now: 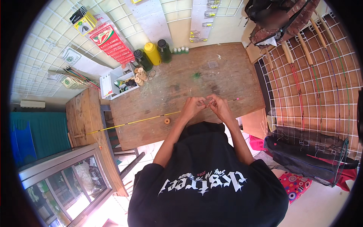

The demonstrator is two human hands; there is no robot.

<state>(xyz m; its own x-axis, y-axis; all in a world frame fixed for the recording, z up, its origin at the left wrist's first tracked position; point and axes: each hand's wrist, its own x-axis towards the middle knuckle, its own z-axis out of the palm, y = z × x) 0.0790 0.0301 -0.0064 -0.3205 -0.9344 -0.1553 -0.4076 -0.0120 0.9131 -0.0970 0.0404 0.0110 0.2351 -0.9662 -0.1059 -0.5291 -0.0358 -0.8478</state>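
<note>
A slim yellow fishing rod (138,120) with dark bands lies slantwise across the wooden table, its pink-tipped thin end pointing right. Near that end my left hand (193,106) is closed around the rod, fingertips pinched. Close beside it, my right hand (220,107) is also closed in a pinch over the rod; whatever its fingertips grip is too small to make out. Between the two hands the rod is mostly hidden by fingers. A small wooden spool (167,121) sits on the table left of my left forearm, just below the rod.
Toward the back left stand a white box (109,84), wooden spools (140,76), a yellow bottle (152,53) and dark bottles (164,51). Small bottles (180,50) line the back edge. More rods hang on a white grid (298,75) at right. A glass-paned cabinet (64,189) stands lower left.
</note>
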